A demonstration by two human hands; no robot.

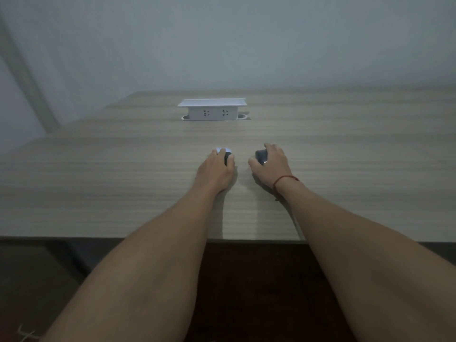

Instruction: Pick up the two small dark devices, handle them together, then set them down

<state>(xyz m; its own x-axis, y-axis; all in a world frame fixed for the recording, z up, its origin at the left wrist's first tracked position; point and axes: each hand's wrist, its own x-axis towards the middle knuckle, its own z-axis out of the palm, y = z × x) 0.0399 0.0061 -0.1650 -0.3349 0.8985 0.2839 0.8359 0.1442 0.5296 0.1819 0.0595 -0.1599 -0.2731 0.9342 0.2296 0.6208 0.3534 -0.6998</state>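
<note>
Two small dark devices lie on the wooden table (98, 181), a short gap apart. My left hand (217, 171) covers the left device (226, 156), which has a pale glossy top showing past my fingers. My right hand (271, 164) curls around the right device (261, 156), a dark rounded piece with a small white mark; thumb and fingers wrap its sides. Both devices seem to rest on or just above the tabletop. A red string circles my right wrist.
A white pop-up socket box (212, 109) with two outlets stands raised from the table behind the hands. The table's near edge (123, 238) runs across the view, with dark floor below. A pale wall rises behind.
</note>
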